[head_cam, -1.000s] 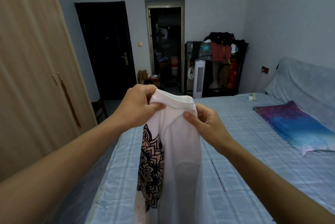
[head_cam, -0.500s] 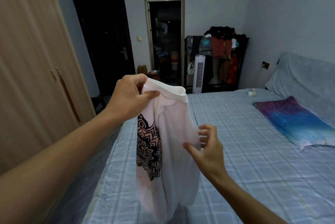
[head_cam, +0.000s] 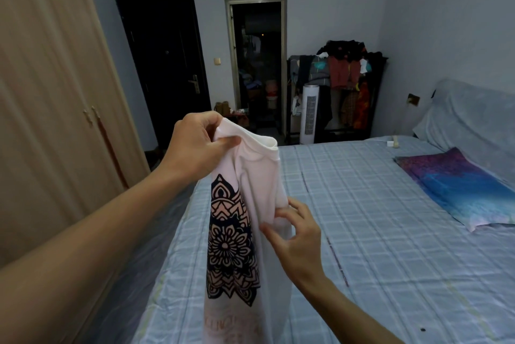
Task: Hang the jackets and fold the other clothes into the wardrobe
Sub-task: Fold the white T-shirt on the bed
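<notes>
Dim bluish bedroom w/ pale walls. Going left to right: beige wood-grain wardrobe [head_cam: 47,109], doors closed, small handles at the seam; then a dark door [head_cam: 164,64], an open doorway [head_cam: 257,64] into a dark, cluttered space, a white tower fan [head_cam: 310,113] and a rack heaped w/ clothes [head_cam: 342,76] in the far corner.

I see my left hand [head_cam: 199,150] raised over the bed's near-left edge, fist clamped on the ribbed collar of a white t-shirt [head_cam: 259,176]. Fabric looks thin, soft, slightly pinkish in this light; it hangs straight down in a long narrow drape. Black mandala print w/ peach infill runs down its left side, faint lettering below it, can't read it.

My right hand [head_cam: 299,237] sits lower, at the shirt's right edge, thumb and fingertips pinching a fold of cloth, other fingers loosely curled.

Under it all is the bed [head_cam: 362,218], flat, w/ light blue plaid sheet, lightly creased. Far right: purple-blue pillow [head_cam: 457,187] lies flat by a padded headboard under a pale cover.
</notes>
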Available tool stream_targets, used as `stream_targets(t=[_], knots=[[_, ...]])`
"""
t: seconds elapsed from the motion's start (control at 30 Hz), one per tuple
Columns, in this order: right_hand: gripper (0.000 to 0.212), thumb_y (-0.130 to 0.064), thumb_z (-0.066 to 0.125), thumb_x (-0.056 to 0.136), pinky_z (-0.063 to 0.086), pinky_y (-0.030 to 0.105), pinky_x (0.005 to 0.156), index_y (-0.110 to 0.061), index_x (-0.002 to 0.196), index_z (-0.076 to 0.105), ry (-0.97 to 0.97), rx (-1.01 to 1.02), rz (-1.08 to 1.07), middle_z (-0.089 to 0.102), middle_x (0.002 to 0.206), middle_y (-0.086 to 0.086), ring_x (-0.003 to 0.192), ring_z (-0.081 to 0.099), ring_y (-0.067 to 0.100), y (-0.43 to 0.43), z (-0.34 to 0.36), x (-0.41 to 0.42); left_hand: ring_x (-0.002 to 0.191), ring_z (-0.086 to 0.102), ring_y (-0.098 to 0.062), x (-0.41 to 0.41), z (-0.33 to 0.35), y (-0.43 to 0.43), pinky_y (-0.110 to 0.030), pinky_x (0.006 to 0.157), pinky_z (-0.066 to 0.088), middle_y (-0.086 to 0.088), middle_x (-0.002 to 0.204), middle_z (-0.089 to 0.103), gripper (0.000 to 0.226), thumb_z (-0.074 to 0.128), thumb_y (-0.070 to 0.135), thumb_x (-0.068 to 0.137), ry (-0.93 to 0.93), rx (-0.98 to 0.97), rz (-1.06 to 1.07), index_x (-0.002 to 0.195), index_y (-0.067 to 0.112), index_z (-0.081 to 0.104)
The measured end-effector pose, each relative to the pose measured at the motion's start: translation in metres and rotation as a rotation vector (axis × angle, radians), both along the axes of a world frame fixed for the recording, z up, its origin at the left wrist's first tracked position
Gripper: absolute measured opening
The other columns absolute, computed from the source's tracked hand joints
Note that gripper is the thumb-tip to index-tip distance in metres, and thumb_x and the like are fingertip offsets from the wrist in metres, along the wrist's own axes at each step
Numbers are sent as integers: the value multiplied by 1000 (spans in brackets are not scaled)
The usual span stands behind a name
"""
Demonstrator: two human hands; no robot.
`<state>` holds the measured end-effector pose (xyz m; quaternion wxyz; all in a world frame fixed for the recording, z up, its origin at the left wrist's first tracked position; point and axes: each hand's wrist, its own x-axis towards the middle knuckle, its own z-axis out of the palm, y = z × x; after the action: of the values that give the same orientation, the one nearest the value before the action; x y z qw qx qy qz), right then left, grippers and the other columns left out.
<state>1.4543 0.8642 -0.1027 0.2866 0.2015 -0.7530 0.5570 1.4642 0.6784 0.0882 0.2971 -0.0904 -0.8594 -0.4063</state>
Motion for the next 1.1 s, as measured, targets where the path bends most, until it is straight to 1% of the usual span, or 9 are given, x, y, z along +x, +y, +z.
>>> stream_targets(t=[0.2,0.4,0.53,0.63,0.73,0.8,0.9,1.0,1.1], knots=[[17,-17,80,78,43,10,73,-24,76,65,-35,26,-63,58,91,-12,85,59,1,-7,-3,-7,79,71,-25,1,-4,-11,-52,69,59,-6,83,73,9,77,13,83,-11,-3,-6,88,12,71],[16,-8,72,84,53,43,63,-17,77,62,-49,175,46,60,72,-4,68,60,18,28,15,-18,82,71,-23,3,-3,-37,-53,72,59,-3,85,73,8,77,15,83,-52,-24,-25,87,16,70],[12,-8,66,90,51,29,62,-14,81,63,-75,250,224,63,69,-2,63,61,12,61,39,-22,82,70,-26,2,-1,-39,-55,72,58,-4,84,72,8,77,15,83,-27,-12,-76,86,15,70],[14,-4,67,88,48,19,60,-14,80,61,-60,270,242,62,67,-4,60,59,6,74,49,-24,82,70,-27,1,3,-35,-54,73,58,-4,82,72,9,79,15,82,0,-2,-120,85,16,70],[19,-2,72,77,54,33,61,-16,77,58,-13,292,151,61,66,-4,61,60,12,70,44,-22,81,70,-27,-3,6,-26,-55,73,58,-3,82,72,10,79,16,81,9,-51,-144,84,17,70],[23,-12,76,70,52,39,61,-20,77,55,-39,252,82,60,66,-2,62,59,18,62,32,-20,81,70,-29,-4,7,-21,-55,73,57,-5,82,72,10,79,16,81,13,-49,-156,84,16,70],[28,-25,82,70,51,35,58,-25,78,55,-87,152,12,60,70,-7,64,59,14,42,11,-17,83,70,-29,-7,6,-15,-53,74,58,-6,84,72,10,79,16,81,14,-35,-150,85,14,70],[18,-21,80,78,52,39,62,-25,83,64,-98,60,3,64,77,-10,72,63,13,21,-4,-12,81,71,-19,-6,5,-14,-48,75,59,1,84,72,10,79,18,81,5,-46,-140,84,20,70],[16,-18,77,83,51,34,57,-28,82,65,-102,-21,-1,66,75,-10,68,64,12,23,-9,-11,82,71,-19,-4,4,-23,-50,74,59,2,84,72,12,79,18,82,3,-64,-124,83,24,69]])
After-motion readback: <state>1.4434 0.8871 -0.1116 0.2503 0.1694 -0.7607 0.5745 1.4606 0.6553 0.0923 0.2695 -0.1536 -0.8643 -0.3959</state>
